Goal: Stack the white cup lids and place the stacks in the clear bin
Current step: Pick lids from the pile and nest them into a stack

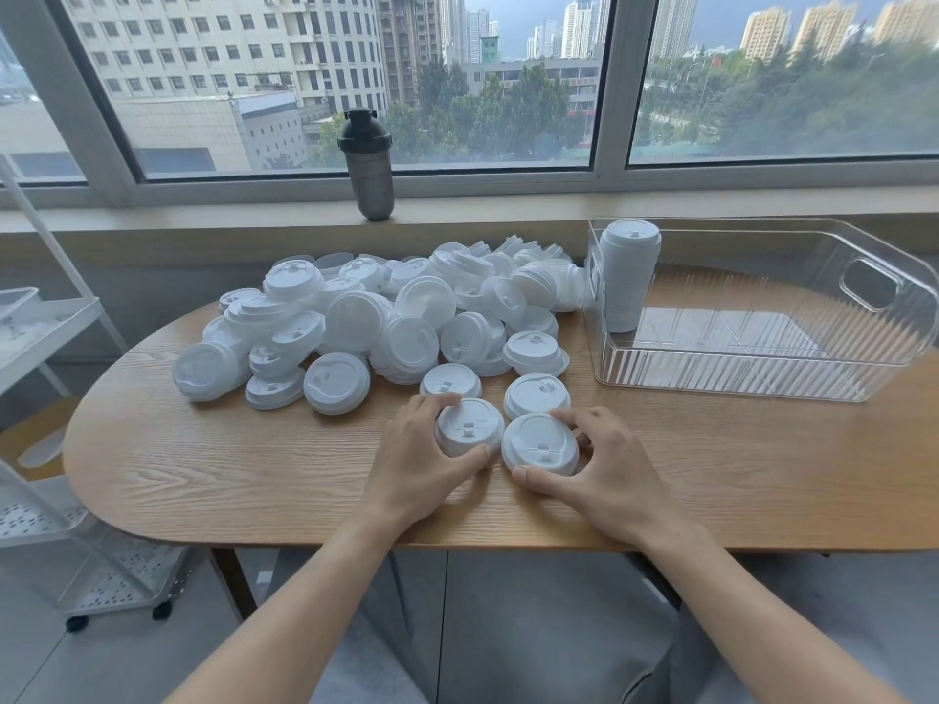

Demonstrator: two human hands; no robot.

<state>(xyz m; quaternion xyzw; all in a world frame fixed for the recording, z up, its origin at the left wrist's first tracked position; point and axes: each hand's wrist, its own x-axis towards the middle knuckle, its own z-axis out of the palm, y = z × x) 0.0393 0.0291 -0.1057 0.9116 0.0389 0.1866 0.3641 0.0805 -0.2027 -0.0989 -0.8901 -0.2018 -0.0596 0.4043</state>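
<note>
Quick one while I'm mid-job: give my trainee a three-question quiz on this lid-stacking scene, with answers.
1. True or false: the clear bin already holds a tall stack of lids.
2. What does each hand grip? A) one lid each B) the shaker bottle C) nothing
3. Fill in: the loose lid pile lies to the ____ of the bin.

Key:
1. True; it stands upright in the bin's far left corner.
2. A; the left hand and right hand each grip a lid on the table.
3. Left.

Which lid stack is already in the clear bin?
The tall upright stack in the clear bin's far-left corner. Every other lid lies on the table, including those under the left hand and right hand.
</note>
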